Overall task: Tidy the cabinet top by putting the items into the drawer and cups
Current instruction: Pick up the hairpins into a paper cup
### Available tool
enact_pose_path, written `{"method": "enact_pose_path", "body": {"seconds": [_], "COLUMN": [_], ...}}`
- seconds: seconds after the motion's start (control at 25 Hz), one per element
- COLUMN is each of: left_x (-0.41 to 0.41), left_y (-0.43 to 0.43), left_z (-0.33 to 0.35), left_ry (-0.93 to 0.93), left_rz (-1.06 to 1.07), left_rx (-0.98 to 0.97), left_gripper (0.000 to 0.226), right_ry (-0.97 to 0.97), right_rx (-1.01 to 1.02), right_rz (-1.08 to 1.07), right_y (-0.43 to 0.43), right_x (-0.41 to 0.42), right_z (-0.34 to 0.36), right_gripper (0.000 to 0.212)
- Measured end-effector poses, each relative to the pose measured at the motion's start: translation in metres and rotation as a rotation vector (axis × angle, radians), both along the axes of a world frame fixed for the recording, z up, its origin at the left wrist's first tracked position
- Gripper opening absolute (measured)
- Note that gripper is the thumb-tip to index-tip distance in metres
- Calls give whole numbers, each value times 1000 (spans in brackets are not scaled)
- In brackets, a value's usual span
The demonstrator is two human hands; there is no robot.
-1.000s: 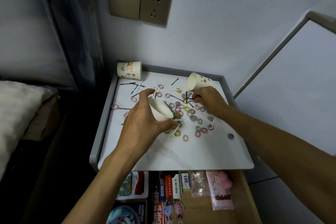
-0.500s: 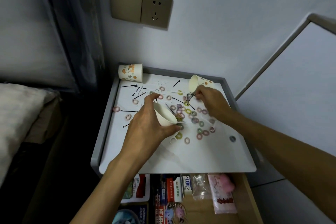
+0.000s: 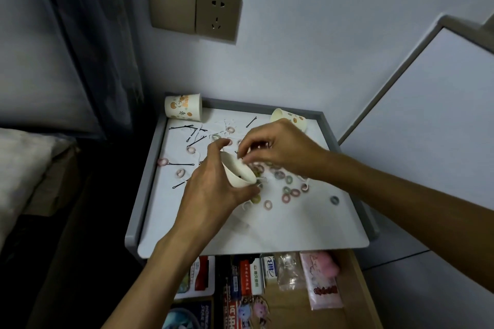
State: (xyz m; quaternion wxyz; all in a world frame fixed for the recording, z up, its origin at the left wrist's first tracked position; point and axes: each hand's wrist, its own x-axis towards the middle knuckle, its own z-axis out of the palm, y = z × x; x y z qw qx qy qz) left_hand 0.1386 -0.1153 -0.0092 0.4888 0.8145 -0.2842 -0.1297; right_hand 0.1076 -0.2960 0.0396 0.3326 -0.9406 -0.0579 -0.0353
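Tilted white paper cup (image 3: 238,172) in left hand (image 3: 211,195), pastel hair rings (image 3: 290,192) scattered

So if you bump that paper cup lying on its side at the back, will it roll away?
Probably a little. The tipped cup is round and lies on its side, so a push would likely roll it in a curve, as it tapers. It looks thin and light, so squeezing might crush it. The raised tray rim beside it should stop it.
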Motion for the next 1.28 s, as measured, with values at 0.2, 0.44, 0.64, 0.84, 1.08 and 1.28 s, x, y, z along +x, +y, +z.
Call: {"method": "enact_pose_path", "body": {"seconds": [0.2,0.44,0.64,0.84,1.08,1.28], "left_x": [3,4,7,5,4,6], "left_y": [3,4,3,3,4,4], "left_z": [0,0,-2,-2,-1,0], "left_ry": [6,3,-1,3,24,16], "left_rz": [22,24,19,17,11,11], "left_rx": [-12,-3,5,12,9,13], "left_gripper": [92,93,92,92,91,91], "right_ry": [19,89,73,81,140,107], "right_rx": [-250,-738,-788,-814,-879,-724], "right_rz": [-456,-347,-319,-320,-258,-366], "right_y": [-79,-107,-106,-106,-103,-104], "right_x": [13,32,42,39,37,31], "right_z": [-49,-97,-101,-99,-98,-96], "right_gripper": [15,36,13,9,18,9]}}
